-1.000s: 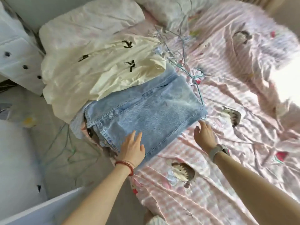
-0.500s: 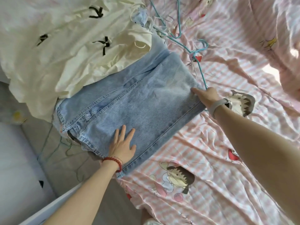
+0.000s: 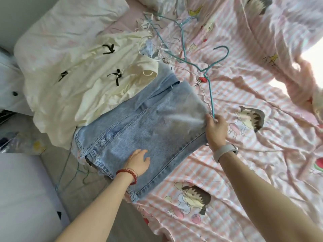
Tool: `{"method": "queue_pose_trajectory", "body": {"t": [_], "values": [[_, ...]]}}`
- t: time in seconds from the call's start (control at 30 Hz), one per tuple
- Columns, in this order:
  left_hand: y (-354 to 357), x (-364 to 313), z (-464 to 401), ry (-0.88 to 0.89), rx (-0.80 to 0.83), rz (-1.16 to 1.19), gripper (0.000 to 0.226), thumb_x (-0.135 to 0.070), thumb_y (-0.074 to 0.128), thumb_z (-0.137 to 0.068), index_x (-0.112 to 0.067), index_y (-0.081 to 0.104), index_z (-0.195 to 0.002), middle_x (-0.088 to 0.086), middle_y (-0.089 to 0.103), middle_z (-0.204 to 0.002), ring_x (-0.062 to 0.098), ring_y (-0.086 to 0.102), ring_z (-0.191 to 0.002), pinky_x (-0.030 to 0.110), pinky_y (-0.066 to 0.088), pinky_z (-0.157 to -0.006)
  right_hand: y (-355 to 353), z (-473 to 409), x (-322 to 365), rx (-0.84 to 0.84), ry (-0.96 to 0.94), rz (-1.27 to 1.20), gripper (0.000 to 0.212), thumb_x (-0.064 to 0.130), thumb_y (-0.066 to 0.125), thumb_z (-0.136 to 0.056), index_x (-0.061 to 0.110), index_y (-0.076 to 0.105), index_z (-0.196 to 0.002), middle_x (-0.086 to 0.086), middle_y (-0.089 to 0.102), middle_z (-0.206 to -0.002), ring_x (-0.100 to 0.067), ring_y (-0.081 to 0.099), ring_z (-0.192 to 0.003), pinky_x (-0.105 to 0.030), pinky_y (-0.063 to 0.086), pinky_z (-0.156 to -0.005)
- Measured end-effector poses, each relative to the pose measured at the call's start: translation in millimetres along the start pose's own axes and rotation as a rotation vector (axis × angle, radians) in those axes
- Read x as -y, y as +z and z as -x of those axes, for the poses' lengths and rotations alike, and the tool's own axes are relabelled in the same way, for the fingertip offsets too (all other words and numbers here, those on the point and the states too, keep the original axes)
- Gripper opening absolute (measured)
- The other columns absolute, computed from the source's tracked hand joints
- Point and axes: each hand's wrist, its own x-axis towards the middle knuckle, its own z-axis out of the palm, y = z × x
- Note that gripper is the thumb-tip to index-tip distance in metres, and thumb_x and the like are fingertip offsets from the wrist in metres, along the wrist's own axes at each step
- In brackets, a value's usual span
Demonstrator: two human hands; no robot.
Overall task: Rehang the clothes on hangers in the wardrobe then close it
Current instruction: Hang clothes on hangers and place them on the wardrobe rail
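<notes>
Folded light-blue jeans (image 3: 139, 126) lie on the pink striped bed sheet (image 3: 244, 163), partly over the bed's left edge. My left hand (image 3: 139, 161) presses flat on the jeans near the waistband, fingers spread. My right hand (image 3: 215, 130) pinches the jeans' right edge together with the lower end of a teal wire hanger (image 3: 208, 84), whose hook points up and right. A cream garment with black bows (image 3: 83, 81) lies behind the jeans, overlapping their far end.
More wire hangers (image 3: 167, 35), teal and white, are tangled at the head of the bed by a pillow (image 3: 66, 27). Further hangers (image 3: 73, 172) lie on the grey floor to the left. A white cabinet (image 3: 10, 95) stands at the left edge.
My right hand moved from the sheet to the jeans' right edge and closed there on the cloth and hanger end. My left hand stayed flat on the jeans.
</notes>
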Motion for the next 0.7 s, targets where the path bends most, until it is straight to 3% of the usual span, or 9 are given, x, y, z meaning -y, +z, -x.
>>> {"method": "queue_pose_trajectory", "body": {"t": [0.1, 0.23, 0.37, 0.47, 0.6, 0.7], "values": [[-10.5, -13.3, 11.2, 0.057, -0.035, 0.007, 0.044, -0.03, 0.036, -0.098, -0.019, 0.032, -0.14, 0.002, 0.025, -0.149, 0.02, 0.031, -0.134, 0.036, 0.029, -0.107, -11.3, 29.9, 1.7, 0.011, 0.01, -0.042, 0.032, 0.023, 0.046, -0.092, 0.01, 0.043, -0.063, 0.002, 0.042, -0.059, -0.02, 0.04, -0.061, -0.031, 0.03, -0.061], [-20.0, -34.3, 30.1, 0.158, -0.134, 0.048, 0.039, -0.025, 0.037, -0.098, -0.015, 0.039, -0.136, 0.004, 0.032, -0.145, 0.021, 0.038, -0.129, 0.031, 0.031, -0.103, -38.9, 74.3, -12.1, -0.027, 0.03, -0.063, 0.025, 0.016, 0.044, -0.093, 0.006, 0.049, -0.071, 0.006, 0.045, -0.065, -0.019, 0.041, -0.067, -0.027, 0.02, -0.058], [-23.2, -55.3, 50.1, 0.26, -0.224, 0.059, 0.036, -0.018, 0.039, -0.097, -0.013, 0.045, -0.132, 0.007, 0.039, -0.14, 0.023, 0.038, -0.127, 0.032, 0.031, -0.102, -82.9, 113.7, -43.5, -0.082, 0.081, -0.075, 0.03, 0.017, 0.045, -0.093, 0.014, 0.045, -0.064, 0.003, 0.044, -0.062, -0.018, 0.04, -0.063, -0.026, 0.031, -0.054], [-23.0, -69.2, 61.5, 0.349, -0.262, 0.031, 0.034, -0.017, 0.04, -0.096, -0.013, 0.047, -0.13, 0.008, 0.044, -0.136, 0.023, 0.043, -0.122, 0.032, 0.035, -0.097, -131.1, 123.9, -64.2, -0.147, 0.078, -0.019, 0.033, 0.017, 0.047, -0.092, 0.018, 0.041, -0.06, 0.002, 0.043, -0.06, -0.021, 0.042, -0.063, -0.034, 0.031, -0.057], [-21.3, -88.4, 64.1, 0.431, -0.312, -0.014, 0.036, -0.016, 0.041, -0.096, -0.012, 0.045, -0.131, 0.01, 0.043, -0.136, 0.025, 0.044, -0.121, 0.034, 0.035, -0.097, -200.6, 113.9, -70.3, -0.292, -0.009, 0.046, 0.042, 0.017, 0.054, -0.09, 0.019, 0.031, -0.054, 0.006, 0.03, -0.052, -0.018, 0.032, -0.057, -0.031, 0.023, -0.056], [-26.3, -115.8, 65.2, 0.529, -0.355, -0.027, 0.044, -0.013, 0.042, -0.095, -0.01, 0.035, -0.138, 0.012, 0.031, -0.145, 0.027, 0.032, -0.131, 0.038, 0.03, -0.105, -227.8, 113.9, -62.9, -0.315, -0.139, 0.142, 0.049, 0.016, 0.057, -0.089, 0.02, 0.024, -0.053, 0.004, 0.024, -0.049, -0.017, 0.026, -0.051, -0.032, 0.016, -0.052]]}}
